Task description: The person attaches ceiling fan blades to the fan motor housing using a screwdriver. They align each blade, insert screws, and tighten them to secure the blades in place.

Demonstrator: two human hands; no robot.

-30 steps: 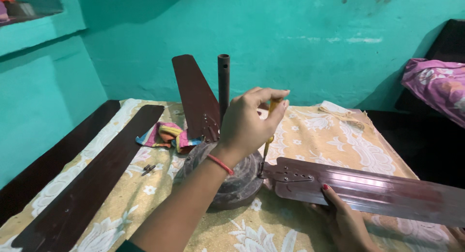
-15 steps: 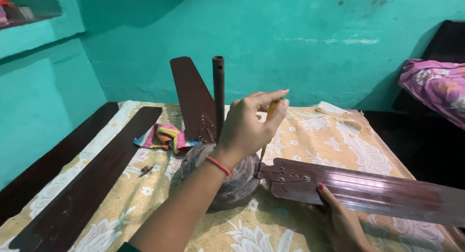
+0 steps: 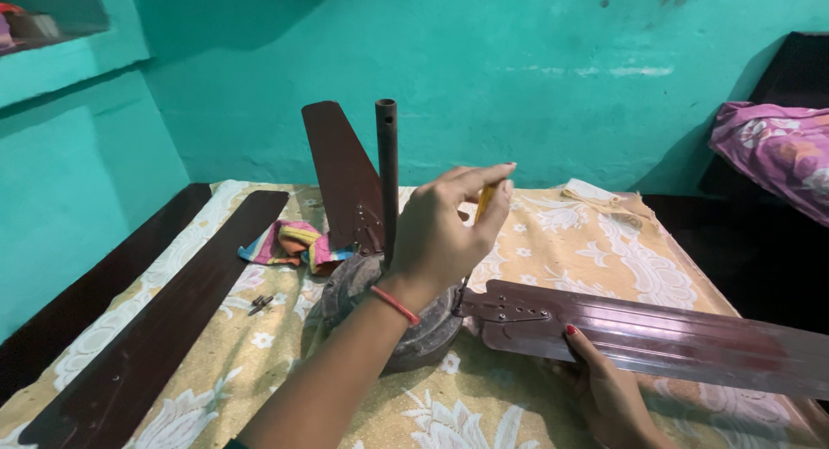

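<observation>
The fan motor (image 3: 406, 315) sits on the patterned cloth (image 3: 604, 259), its rod (image 3: 388, 181) standing upright. Three brown blades show: one blade (image 3: 656, 337) runs rightward from the motor, one (image 3: 341, 177) stands up behind it, and a loose one (image 3: 155, 328) lies left of it. The left hand (image 3: 440, 237), above the motor, pinches a yellow-handled screwdriver (image 3: 484, 203) pointing down. The right hand (image 3: 609, 397) supports the rightward blade from beneath, thumb on its edge.

Home bedroom: cloth-covered bed (image 3: 604, 268)
</observation>
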